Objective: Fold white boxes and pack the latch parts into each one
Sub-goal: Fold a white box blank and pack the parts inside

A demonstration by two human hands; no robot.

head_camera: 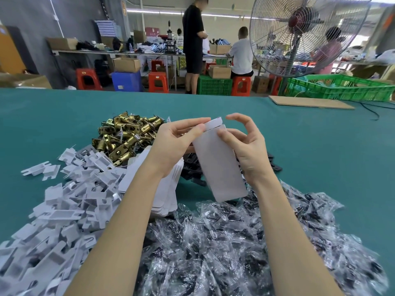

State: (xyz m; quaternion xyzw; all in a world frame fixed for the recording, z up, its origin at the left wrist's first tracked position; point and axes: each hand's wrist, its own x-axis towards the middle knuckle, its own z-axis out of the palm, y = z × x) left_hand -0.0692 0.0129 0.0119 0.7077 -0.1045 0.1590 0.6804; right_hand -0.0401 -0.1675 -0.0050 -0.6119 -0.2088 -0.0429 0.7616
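Note:
A white box (218, 165) is held upright and tilted above the green table, its far end flap (213, 123) partly folded. My left hand (177, 142) pinches the box's top left edge, thumb and forefinger at the flap. My right hand (243, 144) grips the box's right side with the thumb on its face, the forefinger raised and curled above the flap. A heap of brass latch parts (126, 135) lies behind my left hand. Flat white box blanks (168, 193) are stacked under my left forearm.
White cardboard inserts (64, 201) are heaped at the left. Clear bags of black screws (224, 242) cover the near table. Black plates (192, 167) lie under the box. A cardboard sheet (310, 102), green crate (342, 86) and fan (303, 33) stand far right. People work beyond the table.

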